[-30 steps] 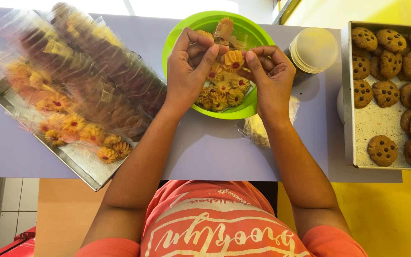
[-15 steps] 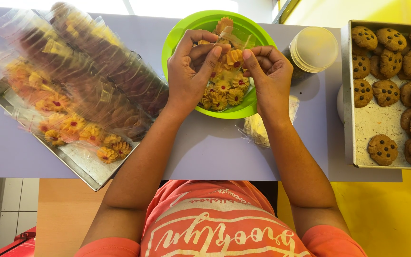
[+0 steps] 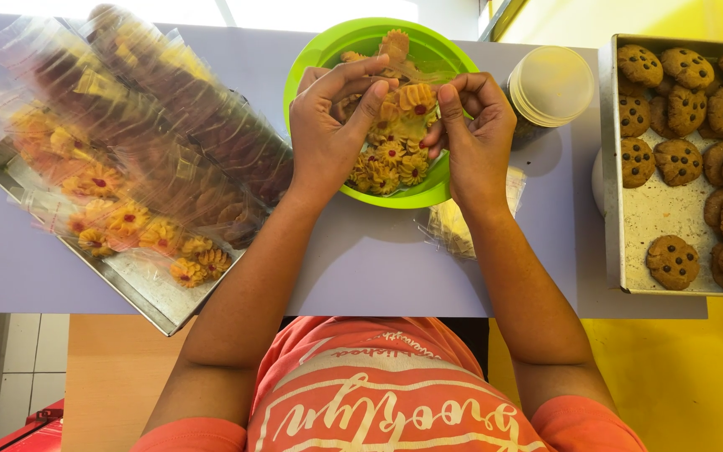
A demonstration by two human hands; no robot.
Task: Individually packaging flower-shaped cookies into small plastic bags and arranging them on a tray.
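Observation:
Above a green bowl (image 3: 328,55) of small flower-shaped cookies (image 3: 388,163), my left hand (image 3: 325,132) and my right hand (image 3: 475,138) meet. Between their fingertips they hold a clear plastic bag with flower cookies (image 3: 409,105) inside it. Both hands pinch the bag's edges, one on each side. The bag hangs just over the bowl's contents.
A metal tray (image 3: 140,289) at left carries several clear bags packed with flower cookies and brown cookies. At right a square tin (image 3: 639,219) holds chocolate-chip cookies. A round lidded plastic tub (image 3: 551,86) stands by the bowl, and a small bag of cookies (image 3: 453,226) lies on the grey table.
My hands have lifted the bag a little and drawn together over the bowl; the cookies inside it now show between my fingers.

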